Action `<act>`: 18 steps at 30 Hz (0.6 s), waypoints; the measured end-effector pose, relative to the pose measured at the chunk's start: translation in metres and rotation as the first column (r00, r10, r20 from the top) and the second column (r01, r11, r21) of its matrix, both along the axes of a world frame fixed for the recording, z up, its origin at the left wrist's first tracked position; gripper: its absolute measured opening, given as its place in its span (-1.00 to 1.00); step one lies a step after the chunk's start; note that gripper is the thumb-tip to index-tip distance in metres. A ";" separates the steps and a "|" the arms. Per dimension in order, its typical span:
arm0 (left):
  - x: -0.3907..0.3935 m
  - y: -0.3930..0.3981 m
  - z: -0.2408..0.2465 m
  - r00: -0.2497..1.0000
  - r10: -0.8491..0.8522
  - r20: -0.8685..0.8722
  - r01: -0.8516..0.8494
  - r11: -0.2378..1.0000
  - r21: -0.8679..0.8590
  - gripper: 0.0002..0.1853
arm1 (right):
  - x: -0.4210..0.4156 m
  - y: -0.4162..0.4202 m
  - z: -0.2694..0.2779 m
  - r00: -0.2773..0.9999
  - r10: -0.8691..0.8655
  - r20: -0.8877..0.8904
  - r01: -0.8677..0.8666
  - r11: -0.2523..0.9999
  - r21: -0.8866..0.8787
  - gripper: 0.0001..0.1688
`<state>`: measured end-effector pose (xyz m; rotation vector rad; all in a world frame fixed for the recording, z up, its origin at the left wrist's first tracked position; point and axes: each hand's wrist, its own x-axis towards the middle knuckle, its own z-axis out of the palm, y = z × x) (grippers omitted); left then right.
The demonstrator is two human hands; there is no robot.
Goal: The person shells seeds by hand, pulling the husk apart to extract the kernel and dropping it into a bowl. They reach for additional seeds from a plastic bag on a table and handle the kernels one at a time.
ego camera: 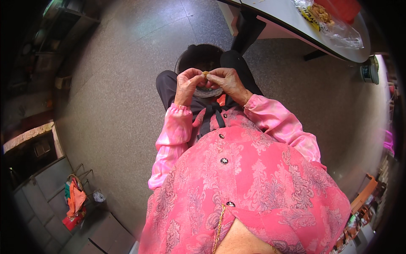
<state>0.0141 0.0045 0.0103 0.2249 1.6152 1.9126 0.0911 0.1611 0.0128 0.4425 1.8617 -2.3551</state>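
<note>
My left hand (187, 85) and my right hand (231, 82) meet above a dark round bin (198, 52) between my knees. A small yellowish-brown piece (205, 73), perhaps food, is pinched between the fingertips of both hands. What exactly it is cannot be made out at this size. Part of the bin's near rim (207, 92) shows beneath my wrists, with a little pale matter by it. Its inside is mostly in shadow, and my hands cover part of the opening.
A pale table (276, 9) stands at the front right, holding a clear plastic bag (344, 36) with brown crumbly pieces (322, 13) and a red container (347, 8). A bucket (369, 71) stands past it. Coloured cloths (75, 198) hang on a wire rack at lower left.
</note>
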 end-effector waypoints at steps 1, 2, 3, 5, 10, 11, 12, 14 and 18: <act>0.000 0.001 -0.001 1.000 0.006 -0.008 -0.006 1.000 -0.001 -0.90 | 0.000 0.000 -0.002 1.000 0.001 0.005 -0.001 1.000 0.011 -0.76; 0.001 0.002 -0.001 1.000 0.011 -0.016 -0.011 1.000 -0.001 -0.90 | 0.000 0.001 -0.003 1.000 0.002 0.009 -0.002 1.000 0.023 -0.76; 0.001 0.002 -0.001 1.000 0.017 -0.024 -0.017 1.000 -0.003 -0.90 | 0.000 0.000 -0.004 1.000 0.003 0.013 -0.004 0.999 0.033 -0.76; 0.002 0.001 -0.002 0.999 0.039 -0.006 -0.039 0.999 -0.021 -0.90 | -0.002 0.002 -0.012 1.000 0.023 -0.006 -0.023 1.000 0.004 -0.75; 0.002 -0.004 -0.005 0.994 0.097 0.052 -0.095 0.995 -0.035 -0.88 | -0.004 0.014 -0.005 0.997 0.059 0.041 -0.059 0.998 -0.007 -0.75; 0.001 -0.005 -0.004 0.994 0.101 0.045 -0.099 0.994 -0.041 -0.88 | -0.005 0.015 -0.008 0.998 0.050 0.035 -0.050 0.998 0.023 -0.75; 0.001 -0.004 -0.003 0.994 0.104 0.039 -0.102 0.994 -0.048 -0.88 | -0.005 0.015 -0.008 0.999 0.039 0.030 -0.041 0.998 0.051 -0.74; 0.002 -0.003 0.001 0.995 0.091 0.030 -0.089 0.995 -0.042 -0.88 | -0.008 0.009 -0.007 0.999 0.037 0.022 -0.038 0.998 0.050 -0.76; 0.004 0.000 -0.006 0.995 0.079 -0.069 -0.079 0.997 -0.004 -0.89 | -0.015 0.006 -0.013 0.995 0.098 -0.014 -0.087 0.935 0.343 -0.77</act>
